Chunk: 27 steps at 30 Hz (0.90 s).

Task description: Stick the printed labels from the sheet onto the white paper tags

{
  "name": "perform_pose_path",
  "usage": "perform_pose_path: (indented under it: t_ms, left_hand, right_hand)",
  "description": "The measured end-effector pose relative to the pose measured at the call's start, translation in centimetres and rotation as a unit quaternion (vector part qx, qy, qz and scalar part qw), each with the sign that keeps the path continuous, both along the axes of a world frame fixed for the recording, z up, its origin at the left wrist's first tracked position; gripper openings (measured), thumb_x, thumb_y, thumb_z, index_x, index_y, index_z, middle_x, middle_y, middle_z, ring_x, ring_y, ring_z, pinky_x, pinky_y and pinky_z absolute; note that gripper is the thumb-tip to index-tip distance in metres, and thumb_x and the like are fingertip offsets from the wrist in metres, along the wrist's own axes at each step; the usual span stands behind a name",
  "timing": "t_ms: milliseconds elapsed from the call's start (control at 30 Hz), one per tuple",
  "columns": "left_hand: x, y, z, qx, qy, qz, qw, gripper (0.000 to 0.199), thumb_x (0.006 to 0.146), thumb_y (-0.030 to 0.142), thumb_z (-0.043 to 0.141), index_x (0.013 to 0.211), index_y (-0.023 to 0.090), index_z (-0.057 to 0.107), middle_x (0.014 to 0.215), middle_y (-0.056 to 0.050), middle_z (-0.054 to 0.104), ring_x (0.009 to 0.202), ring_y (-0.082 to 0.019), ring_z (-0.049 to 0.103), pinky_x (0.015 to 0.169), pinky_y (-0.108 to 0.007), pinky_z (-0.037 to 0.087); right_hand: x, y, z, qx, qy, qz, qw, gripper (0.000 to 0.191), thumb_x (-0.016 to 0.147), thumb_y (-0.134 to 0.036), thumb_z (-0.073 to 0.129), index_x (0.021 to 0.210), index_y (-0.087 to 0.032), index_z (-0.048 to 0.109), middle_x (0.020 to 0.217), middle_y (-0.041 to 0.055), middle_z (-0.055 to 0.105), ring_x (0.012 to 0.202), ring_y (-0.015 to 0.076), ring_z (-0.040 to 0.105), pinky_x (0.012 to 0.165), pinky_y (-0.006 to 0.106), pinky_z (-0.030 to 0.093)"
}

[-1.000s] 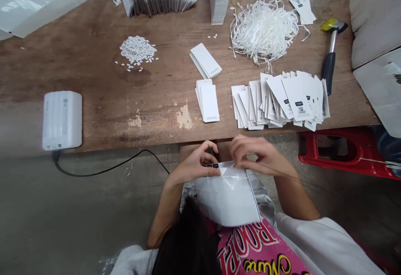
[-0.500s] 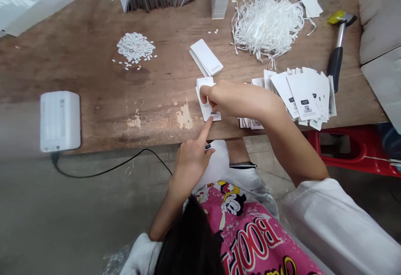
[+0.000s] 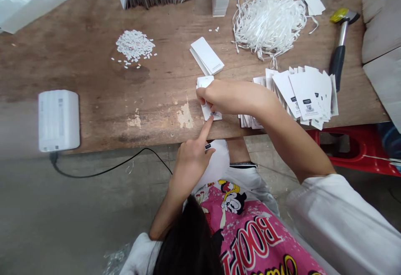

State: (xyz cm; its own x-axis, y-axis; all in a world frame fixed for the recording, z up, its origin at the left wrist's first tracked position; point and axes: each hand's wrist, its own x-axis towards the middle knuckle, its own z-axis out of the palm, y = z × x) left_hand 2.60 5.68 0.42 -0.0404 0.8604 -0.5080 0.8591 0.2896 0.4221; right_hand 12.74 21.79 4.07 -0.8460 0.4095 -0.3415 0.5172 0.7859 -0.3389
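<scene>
A small stack of white cards lies near the table's front edge. My left hand touches the lower end of the stack with its outstretched index finger; its thumb is apart and nothing is held. Over the middle of the same stack is my right hand, its fingers bent down onto the top card and pressed together. Whatever those fingertips pinch is too small to make out. Just behind the stack lie a few folded white cards. Many printed cards are spread to the right, partly behind my right forearm.
A pile of tiny white pieces lies at the back left, a white box-like device with a black cable at the left edge. White strings form a heap at the back. A hammer lies right, a red stool below it.
My right hand has shifted slightly left and toward the front over the stack, and its elbow has moved right. My left hand stays in nearly the same place.
</scene>
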Motion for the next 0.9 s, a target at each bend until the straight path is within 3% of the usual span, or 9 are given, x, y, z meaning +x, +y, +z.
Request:
perform_pose_path:
  t_ms: [233,633,900]
  left_hand:
    - [-0.1,-0.1,0.5,0.011,-0.026,0.003,1.000,0.089,0.080,0.022,0.067,0.151,0.037,0.015,0.083,0.002,0.073,0.074,-0.021,0.067,0.073,-0.031,0.048]
    - [-0.3,0.2,0.6,-0.019,-0.017,-0.006,1.000,0.089,0.081,0.024,0.066,0.151,0.038,0.012,0.086,0.002,0.074,0.079,-0.022,0.068,0.074,-0.031,0.049]
    - [0.5,0.7,0.9,-0.033,0.014,-0.008,0.999,0.094,0.081,0.023,0.066,0.152,0.034,0.005,0.086,0.001,0.073,0.079,-0.021,0.068,0.074,-0.031,0.048]
  right_hand:
    - [-0.2,0.3,0.1,0.015,-0.015,0.025,0.999,0.020,0.078,-0.004,0.050,0.087,-0.014,0.064,0.081,0.0071,0.065,0.058,0.0150,0.055,0.050,0.027,0.029]
    - [-0.8,0.0,1.1,0.013,-0.043,0.034,0.998,0.021,0.083,-0.005,0.051,0.093,-0.015,0.067,0.084,0.0088,0.068,0.070,0.0179,0.060,0.055,0.028,0.032]
    - [-1.2,-0.5,1.1,0.027,-0.046,0.019,0.998,0.021,0.084,-0.003,0.050,0.098,-0.009,0.065,0.088,0.0137,0.067,0.076,0.0201,0.063,0.059,0.028,0.037]
